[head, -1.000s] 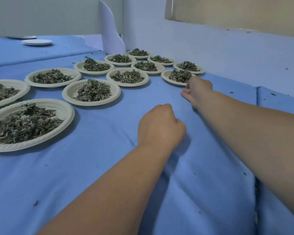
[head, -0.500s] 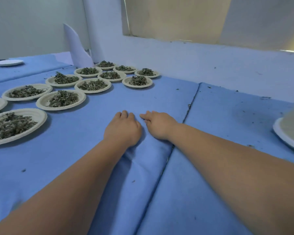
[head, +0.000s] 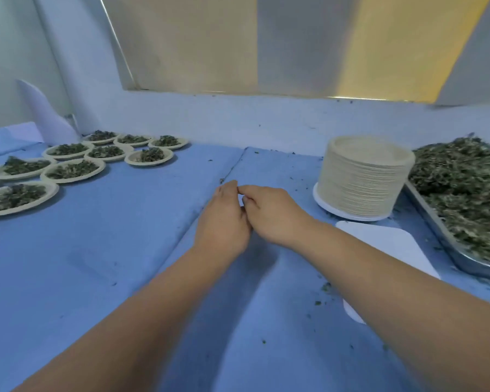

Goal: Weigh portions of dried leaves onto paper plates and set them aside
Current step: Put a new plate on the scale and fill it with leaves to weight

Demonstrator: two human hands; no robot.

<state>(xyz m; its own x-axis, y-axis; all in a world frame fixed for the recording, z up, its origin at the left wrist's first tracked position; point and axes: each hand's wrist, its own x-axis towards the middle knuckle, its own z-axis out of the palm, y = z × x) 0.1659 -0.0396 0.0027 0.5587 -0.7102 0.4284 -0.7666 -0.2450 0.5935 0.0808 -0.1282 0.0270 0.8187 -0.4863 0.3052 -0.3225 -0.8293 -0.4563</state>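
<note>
Left hand (head: pixel 224 219) and right hand (head: pixel 272 213) touch above the blue table (head: pixel 96 264), near leaf-filled plates (head: pixel 130 159). Left fingers lie relaxed; whether the curled right fingers grasp anything is unclear.

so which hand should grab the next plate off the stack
Right hand: the stack of paper plates stands on its side, and the left hand would probably have to reach across the right one.
</note>
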